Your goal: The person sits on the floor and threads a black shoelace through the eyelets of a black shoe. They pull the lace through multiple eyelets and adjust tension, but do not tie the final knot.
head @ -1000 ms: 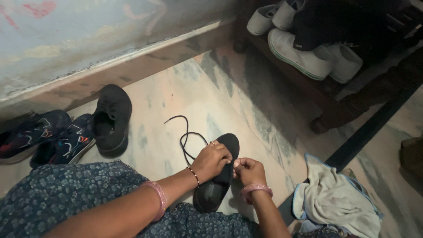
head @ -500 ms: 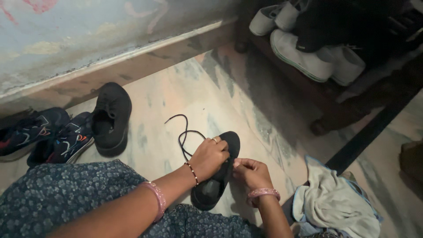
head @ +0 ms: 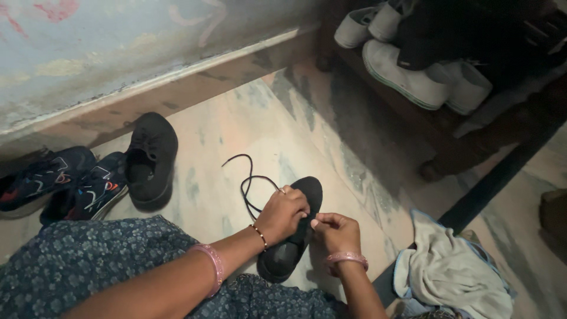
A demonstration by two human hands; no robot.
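Your left hand [head: 283, 212] lies curled over the top of the black shoe [head: 293, 233], fingers clamped on its upper, and your right hand [head: 335, 231] pinches the shoe's near edge between thumb and fingertips — both are gripping it. The shoe sits on the floor [head: 236, 147] just in front of your knees, toe pointing away from you. Its black lace [head: 248, 180] trails loose beyond your left hand, looping out across bare floor.

You have open floor ahead and to the left of the shoe, up to the wall [head: 118, 47] and its dark skirting. To the right the room narrows: a pale cloth [head: 449, 269] lies crumpled near your right wrist, and beyond it a dark shoe rack [head: 472, 118] holds white shoes [head: 413, 77]. At far left a second black shoe [head: 150, 159] stands beside a pair of dark sneakers [head: 65, 186], well apart from your hands.

Since a second ago little has moved — the shoe stays in place, your left hand has kept its hold, and your right hand has shifted only slightly along the edge. The lace lies in the same loop.

The floor is pale marbled stone with grey streaks; the wall is worn, bluish, with faded red marks.
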